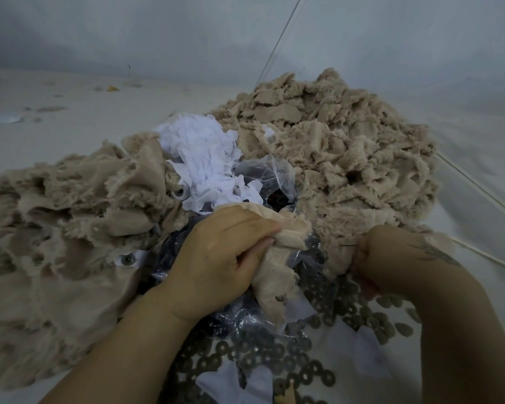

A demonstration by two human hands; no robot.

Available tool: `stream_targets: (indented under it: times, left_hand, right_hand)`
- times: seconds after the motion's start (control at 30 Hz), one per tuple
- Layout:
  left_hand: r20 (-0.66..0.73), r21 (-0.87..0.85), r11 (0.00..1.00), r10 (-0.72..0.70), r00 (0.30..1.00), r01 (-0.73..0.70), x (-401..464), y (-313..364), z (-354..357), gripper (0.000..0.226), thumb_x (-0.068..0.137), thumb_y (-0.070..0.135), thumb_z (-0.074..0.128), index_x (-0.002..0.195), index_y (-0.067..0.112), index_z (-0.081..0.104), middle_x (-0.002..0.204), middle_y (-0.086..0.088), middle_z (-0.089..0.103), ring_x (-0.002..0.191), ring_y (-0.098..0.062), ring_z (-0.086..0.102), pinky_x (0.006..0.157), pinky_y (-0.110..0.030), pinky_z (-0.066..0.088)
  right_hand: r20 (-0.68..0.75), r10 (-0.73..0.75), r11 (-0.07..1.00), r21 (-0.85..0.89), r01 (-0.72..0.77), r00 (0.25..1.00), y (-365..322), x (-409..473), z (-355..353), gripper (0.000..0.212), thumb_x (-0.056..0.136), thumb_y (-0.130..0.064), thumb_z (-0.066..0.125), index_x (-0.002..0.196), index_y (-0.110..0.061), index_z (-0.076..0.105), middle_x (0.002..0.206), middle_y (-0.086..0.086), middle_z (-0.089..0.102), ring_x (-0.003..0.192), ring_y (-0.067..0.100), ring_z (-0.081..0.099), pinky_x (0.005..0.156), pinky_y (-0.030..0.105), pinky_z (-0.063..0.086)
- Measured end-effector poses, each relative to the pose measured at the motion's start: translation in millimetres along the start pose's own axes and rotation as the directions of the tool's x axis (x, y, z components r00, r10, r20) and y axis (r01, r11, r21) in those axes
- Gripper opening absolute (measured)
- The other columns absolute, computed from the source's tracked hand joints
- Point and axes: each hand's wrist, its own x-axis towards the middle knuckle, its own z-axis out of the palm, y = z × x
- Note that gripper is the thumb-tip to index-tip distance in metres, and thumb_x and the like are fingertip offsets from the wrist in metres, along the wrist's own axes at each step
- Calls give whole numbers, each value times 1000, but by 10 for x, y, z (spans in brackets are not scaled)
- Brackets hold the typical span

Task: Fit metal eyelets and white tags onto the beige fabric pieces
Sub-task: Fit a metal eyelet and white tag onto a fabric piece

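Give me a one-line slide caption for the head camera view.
Left hand grips a beige fabric piece above loose metal eyelets, between beige fabric heaps and white tags.

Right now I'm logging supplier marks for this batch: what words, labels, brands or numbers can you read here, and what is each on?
None can be read.
White tags: look blank, no print visible.
Clear plastic bag: no label visible.
Metal eyelets: too small and blurred to show any stamp.
Beige fabric piece gripped by the left hand: plain weave.
Right hand: a dark mark on its back, not legible as text.
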Motion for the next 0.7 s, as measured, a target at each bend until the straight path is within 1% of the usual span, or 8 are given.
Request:
stream_targets:
  times: [0.13, 0.2, 0.33, 0.4, 0.47, 0.53, 0.63, 0.7]
  left_hand:
    - [34, 0, 1000, -9, 999, 10, 0, -7, 7, 18, 92, 8, 63, 102, -1, 75, 94, -8, 73, 88, -21, 68, 81, -35, 54]
    - [50, -21, 1000, -19, 999, 20, -1, 1, 4, 18, 92, 8, 64, 103, -1, 75, 95, -7, 73, 89, -20, 68, 81, -35, 54]
    - [51, -35, 999, -22, 998, 24, -16, -5, 13, 17, 91, 8, 66, 103, 0, 75, 96, -7, 74, 90, -20, 69, 81, -35, 55]
    - [49, -41, 999, -23, 999, 25, -15, -3, 18, 17, 91, 9, 67, 102, 0, 75, 96, -6, 74, 89, -20, 69, 81, -35, 55]
    - [53, -34, 999, -28, 998, 29, -19, 3, 23, 15, 90, 9, 68, 100, 0, 75, 95, -5, 74, 87, -20, 68, 80, -34, 54]
    - [68, -19, 999, -48, 997, 49, -19, 15, 28, 13, 89, 10, 71, 97, 1, 74, 91, -5, 72, 83, -20, 66, 77, -33, 53]
    - [73, -29, 994, -100, 992, 102, -3, 40, 15, 12, 88, 14, 72, 91, 2, 71, 83, -4, 68, 77, -16, 60, 72, -27, 49]
    - [61, -33, 991, -129, 990, 131, 15, 55, 3, 15, 87, 18, 70, 87, 3, 69, 79, -2, 67, 74, -10, 56, 71, -19, 45]
  right_hand:
    - [-25, -4, 957, 289, 11, 1000, 23, -33, -17, 21, 91, -14, 65, 72, -6, 73, 78, 8, 74, 63, 18, 59, 67, 27, 55]
    - [-52, -2, 904, 427, 24, 999, 66, -29, -16, 24, 90, -17, 68, 70, -9, 77, 70, 4, 76, 59, 16, 69, 62, 23, 58]
    - [-92, -19, 785, 615, 72, 996, 171, -3, 5, 23, 89, -15, 71, 67, -14, 76, 58, -1, 72, 50, 6, 68, 47, 15, 52]
    - [-203, -28, 693, 701, 166, 979, 178, -7, 10, 21, 84, -18, 76, 64, -16, 76, 57, -1, 71, 47, 4, 66, 45, 12, 48]
    - [-393, 37, 467, 820, 332, 919, 105, -13, 8, 12, 82, -19, 77, 71, -14, 76, 59, 0, 72, 52, 9, 69, 47, 12, 50]
    - [-556, 109, 291, 810, 508, 824, -53, -27, 10, 8, 83, -10, 76, 78, -16, 74, 63, -1, 73, 57, 12, 71, 52, 17, 55]
    - [-670, 114, 191, 739, 646, 733, -347, 8, 90, 24, 82, -4, 77, 90, -26, 72, 71, -6, 75, 64, 10, 73, 60, 21, 59]
    - [-734, 96, 224, 674, 704, 672, -496, 32, 171, 27, 80, -7, 80, 95, -28, 74, 71, -10, 75, 67, 4, 73, 63, 18, 59]
